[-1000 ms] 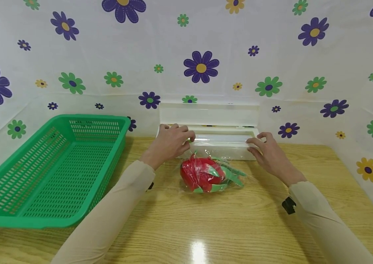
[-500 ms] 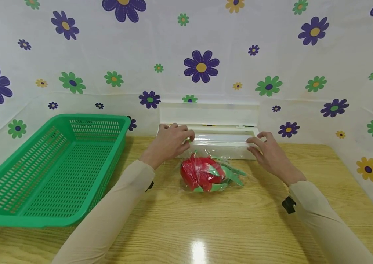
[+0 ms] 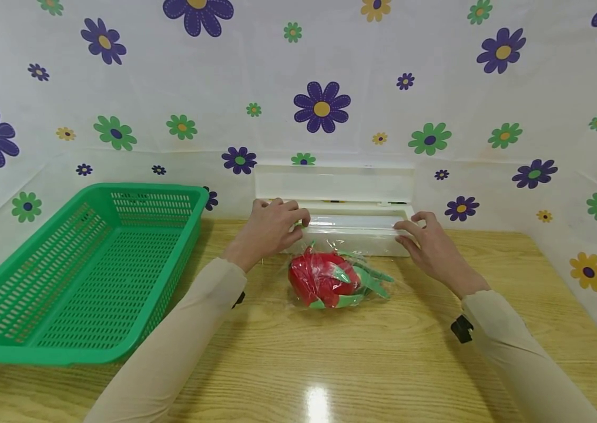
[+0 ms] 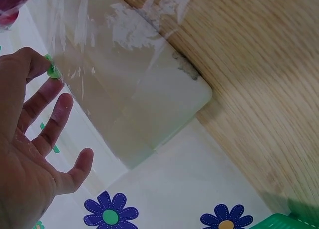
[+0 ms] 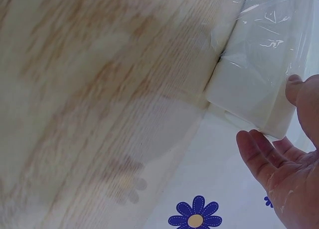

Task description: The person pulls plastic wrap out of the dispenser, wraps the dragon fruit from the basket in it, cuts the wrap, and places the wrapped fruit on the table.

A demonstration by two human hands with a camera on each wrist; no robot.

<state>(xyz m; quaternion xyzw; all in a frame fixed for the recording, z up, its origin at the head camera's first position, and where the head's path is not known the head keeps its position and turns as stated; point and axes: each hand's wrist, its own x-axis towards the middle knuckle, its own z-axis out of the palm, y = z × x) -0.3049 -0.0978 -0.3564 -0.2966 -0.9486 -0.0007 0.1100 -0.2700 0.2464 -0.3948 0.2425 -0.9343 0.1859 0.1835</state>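
Note:
A white cling film box (image 3: 351, 245) stands with its lid raised, a clear film roll (image 3: 348, 221) inside. My left hand (image 3: 271, 226) pinches a small green slide cutter (image 4: 53, 68) at the box's front edge between thumb and index finger; its other fingers are spread. My right hand (image 3: 433, 249) holds the box's right end, thumb (image 5: 295, 84) at the front edge and other fingers by the end face. Clear film (image 4: 84, 49) runs over the front edge to a red and green dragon fruit (image 3: 325, 281), which lies covered by it on the table.
A green plastic basket (image 3: 171, 276) stands on the left of the wooden table (image 3: 383, 364). Behind the box hangs a white flower-patterned sheet (image 3: 256, 64), which also rises along both sides.
My left hand has shifted very slightly left along the box's front edge. The right hand, box and dragon fruit stay in place.

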